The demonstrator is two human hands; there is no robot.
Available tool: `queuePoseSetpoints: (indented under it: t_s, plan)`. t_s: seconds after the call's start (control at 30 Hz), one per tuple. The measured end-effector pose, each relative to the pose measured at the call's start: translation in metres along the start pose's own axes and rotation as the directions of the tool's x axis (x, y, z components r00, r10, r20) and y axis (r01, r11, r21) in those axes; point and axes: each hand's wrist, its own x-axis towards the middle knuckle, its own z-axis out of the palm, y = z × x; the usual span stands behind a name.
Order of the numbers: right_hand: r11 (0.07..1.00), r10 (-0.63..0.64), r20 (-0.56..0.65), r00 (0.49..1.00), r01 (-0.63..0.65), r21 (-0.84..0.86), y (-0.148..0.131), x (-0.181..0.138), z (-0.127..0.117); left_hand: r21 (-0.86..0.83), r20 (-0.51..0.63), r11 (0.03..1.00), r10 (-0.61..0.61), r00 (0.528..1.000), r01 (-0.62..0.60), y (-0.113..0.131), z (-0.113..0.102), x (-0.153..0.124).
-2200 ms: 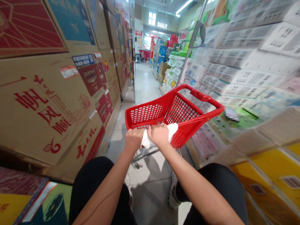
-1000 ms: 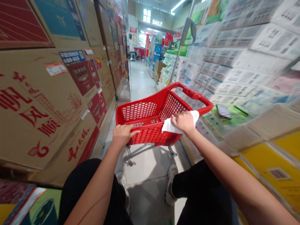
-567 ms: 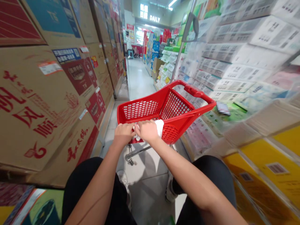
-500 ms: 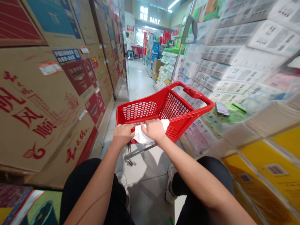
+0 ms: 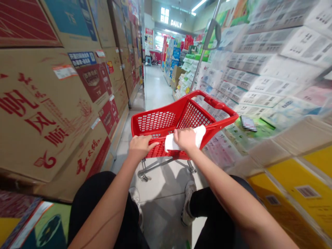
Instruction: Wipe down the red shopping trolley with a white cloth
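A red plastic shopping cart (image 5: 178, 119) with perforated sides stands sideways in front of me, its handle toward the right. My left hand (image 5: 140, 144) grips the near rim close to the cart's left end, fingers curled over the edge. Farther right along that same rim, my right hand (image 5: 186, 139) is closed on a white cloth (image 5: 171, 142), pressing it over the red plastic. One end of the cloth sticks up beyond my knuckles and another hangs down the side. No goods show in the part of the basket I can see.
Stacked cardboard cartons (image 5: 38, 114) wall the left side. Packs of tissue paper (image 5: 259, 76) and yellow boxes (image 5: 298, 190) line the right. A metal pole (image 5: 201, 65) rises behind the cart. Down the aisle, a person (image 5: 147, 48) is near a blue stool (image 5: 148, 61).
My right hand has slid the white cloth to the right along the cart's rim, away from my left hand. My left hand stays on the rim. The view has shifted slightly.
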Motion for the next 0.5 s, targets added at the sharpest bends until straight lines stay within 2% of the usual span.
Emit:
queuePoseSetpoints:
  t_s: [0.1,0.17,0.2,0.27,0.43,0.5]
  plan:
    - [0.975,-0.159,-0.056,0.986,0.165,0.146,-0.073,-0.003,0.011,-0.012,-0.009,1.000,-0.006,1.000,0.006,0.003,0.001,0.001]
    - [0.963,-0.192,-0.071,0.979,0.202,0.180,-0.095,-0.002,0.013,-0.019,-0.021,1.000,-0.021,1.000,0.020,0.001,0.001,0.002]
    - [0.962,-0.196,-0.071,0.978,0.206,0.181,-0.096,0.000,0.012,-0.016,-0.023,1.000,-0.026,0.999,0.025,-0.002,0.000,0.002]
    - [0.970,-0.181,-0.061,0.982,0.189,0.155,-0.078,0.003,0.008,0.000,-0.019,1.000,-0.023,1.000,0.023,-0.007,-0.001,0.003]
    - [1.000,-0.016,-0.038,0.999,0.015,-0.014,0.027,0.006,-0.008,0.003,-0.010,1.000,-0.001,1.000,0.001,-0.011,-0.004,0.000]
    - [0.997,0.029,-0.030,0.999,-0.031,-0.076,0.059,0.006,-0.013,-0.006,-0.006,1.000,-0.009,1.000,0.009,-0.007,-0.004,-0.002]
